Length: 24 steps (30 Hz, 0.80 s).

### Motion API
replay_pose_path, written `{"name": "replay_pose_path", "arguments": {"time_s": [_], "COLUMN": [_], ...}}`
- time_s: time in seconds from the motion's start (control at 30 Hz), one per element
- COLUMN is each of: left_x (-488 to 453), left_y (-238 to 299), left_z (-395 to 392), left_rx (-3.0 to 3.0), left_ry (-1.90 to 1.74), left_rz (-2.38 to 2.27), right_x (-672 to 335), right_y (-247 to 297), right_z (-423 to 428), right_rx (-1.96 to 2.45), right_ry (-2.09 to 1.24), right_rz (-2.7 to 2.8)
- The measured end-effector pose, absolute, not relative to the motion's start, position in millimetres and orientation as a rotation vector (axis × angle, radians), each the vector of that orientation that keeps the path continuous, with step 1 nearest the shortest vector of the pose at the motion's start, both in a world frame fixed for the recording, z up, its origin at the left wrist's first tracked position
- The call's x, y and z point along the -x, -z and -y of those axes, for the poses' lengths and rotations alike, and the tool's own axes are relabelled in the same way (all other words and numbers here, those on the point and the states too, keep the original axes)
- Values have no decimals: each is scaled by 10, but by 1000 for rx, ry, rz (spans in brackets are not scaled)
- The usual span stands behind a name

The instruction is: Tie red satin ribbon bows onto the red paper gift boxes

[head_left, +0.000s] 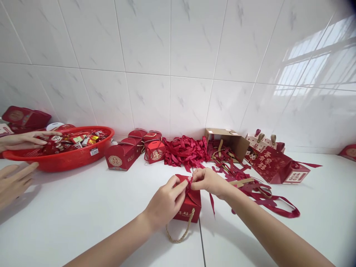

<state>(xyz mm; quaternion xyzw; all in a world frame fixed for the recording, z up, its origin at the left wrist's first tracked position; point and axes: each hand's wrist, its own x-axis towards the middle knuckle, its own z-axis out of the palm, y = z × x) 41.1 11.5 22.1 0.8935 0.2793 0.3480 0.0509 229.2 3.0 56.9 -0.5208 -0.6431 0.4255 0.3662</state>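
A small red gift box (pixel 191 207) with pale printed characters stands upright on the white table, its rope handle (pixel 178 240) hanging down the near side. My left hand (pixel 168 200) is closed at the top of the box, thumb and fingers pinching a red ribbon (pixel 189 181). From the other side my right hand (pixel 207 180) pinches the same ribbon, its fingertips close to those of the left. One loose ribbon end hangs beside the box on the right. The fingers partly hide the part of the ribbon between them.
A red plastic basin (pixel 75 159) of wrapped sweets stands left, with another person's hands (pixel 16 181) at it. Folded red boxes (pixel 122 154), a ribbon pile (pixel 185 150), an overturned cardboard box (pixel 229 141) with strips, and patterned gift boxes (pixel 267 159) line the wall.
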Motion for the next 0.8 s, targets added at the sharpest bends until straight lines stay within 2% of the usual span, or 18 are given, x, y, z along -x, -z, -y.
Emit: {"name": "replay_pose_path", "arguments": {"time_s": [0.37, 0.57, 0.8], "left_x": [-342, -399, -327], "left_y": [-504, -553, -610], "left_z": [-225, -323, -407], "left_rx": [-2731, -2433, -2396], "left_ry": [-759, -705, -688], "left_rz": [-499, -590, -750], "right_x": [-2444, -2394, -2448], "right_y": [-818, -793, -745], "right_z": [-222, -145, -88], "right_rx": [1395, 1370, 1371], "right_ry": [-1235, -1148, -1024], "right_rz": [2128, 2179, 2104]}}
